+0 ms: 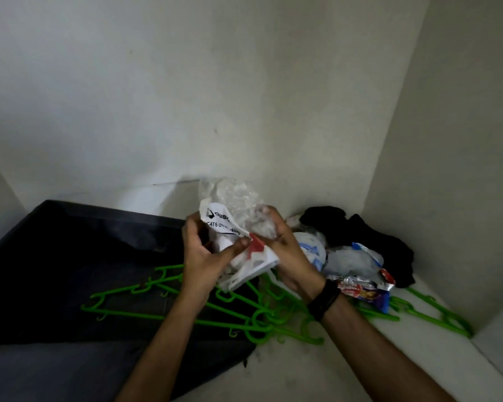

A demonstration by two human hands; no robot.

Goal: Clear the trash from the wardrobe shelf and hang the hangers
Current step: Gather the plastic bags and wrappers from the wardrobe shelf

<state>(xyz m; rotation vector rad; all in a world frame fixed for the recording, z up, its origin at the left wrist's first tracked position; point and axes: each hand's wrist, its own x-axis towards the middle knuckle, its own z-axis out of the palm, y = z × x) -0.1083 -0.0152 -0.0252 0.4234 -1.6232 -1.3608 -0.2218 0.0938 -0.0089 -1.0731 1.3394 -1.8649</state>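
Note:
Both hands hold a crumpled bundle of trash above the wardrobe shelf [317, 369]: a clear plastic bag [230, 195] wrapped with a white printed label [219, 220]. My left hand [204, 256] grips its lower left side. My right hand [288, 253], with a black band on the wrist, pinches its right side. Several green plastic hangers [186, 313] lie tangled on the shelf under my hands. More trash lies to the right: a white and blue bag [310, 250], a grey bag [349, 262] and a colourful snack wrapper [363, 288].
A dark fabric case [55, 256] fills the shelf's left half, with some hangers lying on it. Black cloth [369, 230] is piled in the back right corner. White walls close the back [186, 97] and right side [447, 169].

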